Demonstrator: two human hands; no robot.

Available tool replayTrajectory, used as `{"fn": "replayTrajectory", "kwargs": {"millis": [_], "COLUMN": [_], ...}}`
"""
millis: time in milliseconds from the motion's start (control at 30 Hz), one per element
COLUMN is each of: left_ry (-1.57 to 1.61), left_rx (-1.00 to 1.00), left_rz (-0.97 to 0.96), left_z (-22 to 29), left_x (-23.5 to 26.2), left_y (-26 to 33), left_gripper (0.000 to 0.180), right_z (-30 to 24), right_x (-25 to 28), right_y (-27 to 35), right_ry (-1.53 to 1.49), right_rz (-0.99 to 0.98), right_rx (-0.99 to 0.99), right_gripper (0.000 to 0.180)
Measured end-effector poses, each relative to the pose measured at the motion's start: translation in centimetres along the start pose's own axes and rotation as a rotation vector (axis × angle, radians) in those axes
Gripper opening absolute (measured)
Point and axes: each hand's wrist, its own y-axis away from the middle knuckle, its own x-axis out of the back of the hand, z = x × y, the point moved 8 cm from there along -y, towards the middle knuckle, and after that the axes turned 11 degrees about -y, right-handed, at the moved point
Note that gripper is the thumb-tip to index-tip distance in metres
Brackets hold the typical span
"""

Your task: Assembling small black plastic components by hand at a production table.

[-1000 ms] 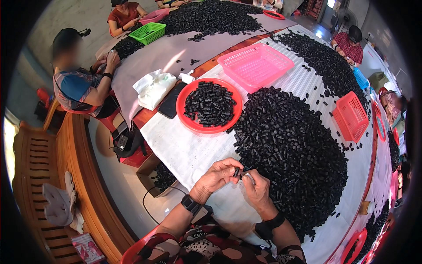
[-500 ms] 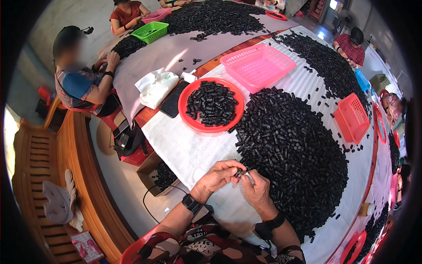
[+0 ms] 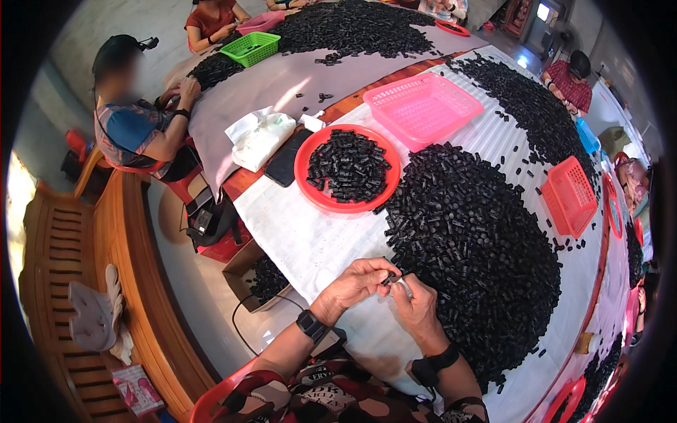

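Both hands point(image 3: 386, 290) pinch a small black piece point(image 3: 387, 280) between their fingertips.

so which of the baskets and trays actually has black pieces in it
The round red tray, left of the big black pile. It holds a heap of pieces; the pink basket, the red-orange basket and the green basket look empty.

head cam – worn on the person's head, left of a pair | faces steeply down and forward over the table point(image 3: 296, 240) | near: both hands – left hand point(image 3: 356, 282), right hand point(image 3: 416, 310) – low centre | fisheye, edges bend, dark rim
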Motion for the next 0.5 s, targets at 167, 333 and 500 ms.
{"fn": "replayTrajectory", "kwargs": {"millis": [167,333,500], "left_ry": [-0.037,0.025,0.045], "left_rx": [0.002,0.002,-0.004], "left_rz": [-0.018,-0.009,-0.021], "left_z": [-0.41,-0.13,0.00], "left_x": [-0.03,-0.10,-0.31], "left_y": [-0.20,-0.20,-0.14], "left_gripper": [0.027,0.029,0.028], "right_z": [0.04,0.59,0.52], "right_x": [-0.12,0.26,0.30], "right_y": [-0.01,0.09,0.10], "right_ry": [-0.002,-0.059,-0.024], "right_rz": [-0.026,0.034,0.034], "right_rx": [-0.027,-0.054,-0.063], "right_gripper": [0.019,0.021,0.020]}}
